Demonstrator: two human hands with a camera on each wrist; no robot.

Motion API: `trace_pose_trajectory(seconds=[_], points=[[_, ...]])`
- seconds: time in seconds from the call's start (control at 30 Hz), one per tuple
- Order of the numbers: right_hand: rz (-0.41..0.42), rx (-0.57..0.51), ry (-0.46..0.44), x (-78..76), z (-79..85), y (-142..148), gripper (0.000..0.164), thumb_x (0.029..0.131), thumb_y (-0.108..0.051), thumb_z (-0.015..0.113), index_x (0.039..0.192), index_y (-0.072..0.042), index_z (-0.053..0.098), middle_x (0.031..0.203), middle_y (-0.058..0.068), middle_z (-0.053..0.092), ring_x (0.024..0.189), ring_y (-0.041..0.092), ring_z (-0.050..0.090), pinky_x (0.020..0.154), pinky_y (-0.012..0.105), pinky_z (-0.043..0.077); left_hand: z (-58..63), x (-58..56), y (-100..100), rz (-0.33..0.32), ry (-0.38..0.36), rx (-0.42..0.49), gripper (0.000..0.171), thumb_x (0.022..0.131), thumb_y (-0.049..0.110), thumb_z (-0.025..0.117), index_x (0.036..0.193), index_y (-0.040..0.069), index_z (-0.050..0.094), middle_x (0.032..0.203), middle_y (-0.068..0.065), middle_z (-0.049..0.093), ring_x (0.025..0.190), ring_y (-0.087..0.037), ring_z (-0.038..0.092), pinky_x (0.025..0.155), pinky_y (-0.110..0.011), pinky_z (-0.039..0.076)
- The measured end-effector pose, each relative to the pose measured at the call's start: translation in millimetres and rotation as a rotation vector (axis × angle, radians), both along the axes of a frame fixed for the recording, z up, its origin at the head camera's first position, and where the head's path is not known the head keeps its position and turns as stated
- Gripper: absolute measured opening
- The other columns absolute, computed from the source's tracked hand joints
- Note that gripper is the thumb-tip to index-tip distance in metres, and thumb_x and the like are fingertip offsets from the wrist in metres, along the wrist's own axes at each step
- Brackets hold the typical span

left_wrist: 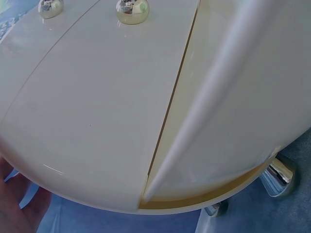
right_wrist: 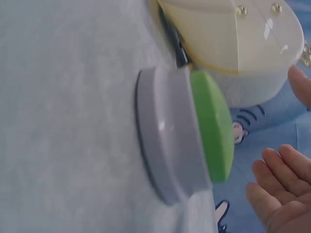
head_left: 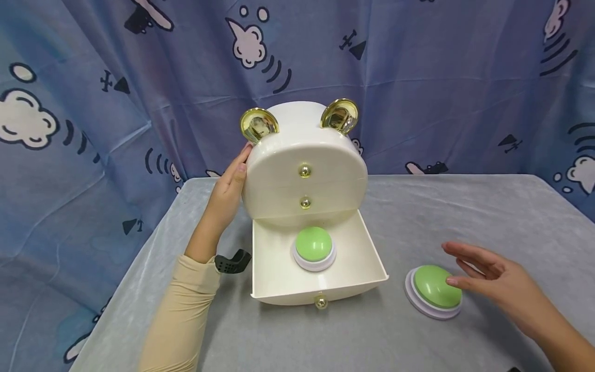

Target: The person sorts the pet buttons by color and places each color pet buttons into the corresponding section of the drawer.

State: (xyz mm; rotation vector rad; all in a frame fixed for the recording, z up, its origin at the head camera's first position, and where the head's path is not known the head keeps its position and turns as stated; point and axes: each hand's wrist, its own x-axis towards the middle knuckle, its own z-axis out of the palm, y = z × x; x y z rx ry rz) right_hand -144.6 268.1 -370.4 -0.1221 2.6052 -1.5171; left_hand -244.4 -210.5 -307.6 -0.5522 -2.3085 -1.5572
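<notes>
A white drawer box [head_left: 279,181] with two gold ears stands on the table; its bottom drawer [head_left: 274,263] is pulled out. Inside the drawer lies a green push button [head_left: 313,244] on a pale base. My left hand [head_left: 222,201] rests against the box's left side, fingers extended; in the left wrist view only its fingers [left_wrist: 34,208] show at the corner. To the right, a second green push button [head_left: 436,287] sits on the table. My right hand [head_left: 504,281] hovers beside it, fingers loosely bent and holding nothing. The right wrist view shows this hand [right_wrist: 284,191] apart from the button.
A grey cloth covers the table [head_left: 465,217]. Behind it hangs a blue patterned curtain [head_left: 418,103]. A black strap [head_left: 233,262] shows at the left wrist, close to the drawer's left wall. Two upper drawers with gold knobs [head_left: 304,171] are closed.
</notes>
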Motion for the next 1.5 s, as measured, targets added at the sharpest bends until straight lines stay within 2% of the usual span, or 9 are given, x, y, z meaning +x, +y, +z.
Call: trace_pose_trajectory(seconds=[0.17,0.33,0.53,0.73,0.93,1.07,1.27,1.5], points=[[0.018,-0.001,-0.017,-0.7,-10.3,9.7,0.064,0.092,-0.016,0.072,0.149,-0.014,0.044,0.125,-0.037,0.051,0.110,-0.026,0.047,0.084,0.001,0.046,0.4,1.2,0.8,0.003,-0.002,0.003,0.049,0.111,0.028,0.028,0.157,0.013,0.031,0.166,0.003,0.024,0.154,-0.012,0.019,0.128,-0.035,0.015],[0.054,-0.015,-0.074,-4.0,-20.0,16.0,0.066,0.093,-0.016,0.071,0.151,-0.010,0.040,0.125,-0.037,0.051,0.110,-0.027,0.046,0.085,0.002,0.047,-0.1,1.4,0.7,0.006,-0.006,0.008,0.049,0.111,0.028,0.028,0.157,0.013,0.031,0.166,0.002,0.024,0.154,-0.013,0.019,0.128,-0.035,0.015],[0.105,-0.105,-0.092,-5.9,-30.2,20.4,0.062,0.093,-0.007,0.068,0.150,-0.011,0.043,0.128,-0.035,0.054,0.114,-0.024,0.048,0.088,0.003,0.047,0.3,1.0,0.5,-0.004,0.003,0.008,0.049,0.111,0.029,0.028,0.157,0.012,0.031,0.166,0.002,0.023,0.154,-0.013,0.018,0.128,-0.035,0.015],[0.165,-0.096,-0.075,-5.0,-33.8,22.7,0.062,0.095,-0.006,0.065,0.152,-0.009,0.039,0.131,-0.035,0.053,0.116,-0.023,0.047,0.088,0.003,0.047,1.5,1.1,0.5,-0.011,-0.006,0.004,0.050,0.111,0.031,0.028,0.157,0.014,0.030,0.166,0.005,0.023,0.153,-0.009,0.017,0.128,-0.033,0.015],[0.195,-0.105,-0.108,-5.5,-35.4,22.7,0.065,0.094,-0.006,0.065,0.153,-0.007,0.037,0.132,-0.035,0.053,0.117,-0.022,0.047,0.089,0.004,0.046,0.2,0.6,-0.2,-0.004,-0.016,0.006,0.050,0.110,0.032,0.028,0.157,0.015,0.030,0.166,0.006,0.022,0.154,-0.009,0.017,0.128,-0.033,0.015],[0.222,-0.111,-0.103,-5.6,-37.5,22.5,0.067,0.092,-0.004,0.067,0.152,-0.004,0.037,0.133,-0.034,0.053,0.118,-0.022,0.046,0.089,0.003,0.045,-0.6,0.4,-0.3,-0.004,-0.012,0.010,0.050,0.110,0.031,0.028,0.157,0.014,0.030,0.166,0.004,0.023,0.154,-0.010,0.017,0.128,-0.034,0.015],[0.267,-0.120,-0.068,-4.0,-41.6,21.3,0.076,0.084,0.002,0.074,0.151,-0.001,0.038,0.136,-0.034,0.050,0.121,-0.026,0.040,0.091,-0.001,0.039,0.0,1.3,0.1,-0.002,-0.010,0.008,0.050,0.110,0.032,0.028,0.157,0.015,0.031,0.165,0.007,0.024,0.153,-0.007,0.018,0.127,-0.031,0.016],[0.243,-0.043,-0.102,-4.9,-41.7,17.5,0.085,0.080,-0.007,0.080,0.152,-0.001,0.035,0.133,-0.037,0.047,0.118,-0.030,0.036,0.090,-0.001,0.037,0.0,1.5,0.8,-0.003,-0.002,0.012,0.049,0.111,0.030,0.028,0.157,0.013,0.031,0.166,0.004,0.024,0.154,-0.011,0.018,0.128,-0.033,0.015]])
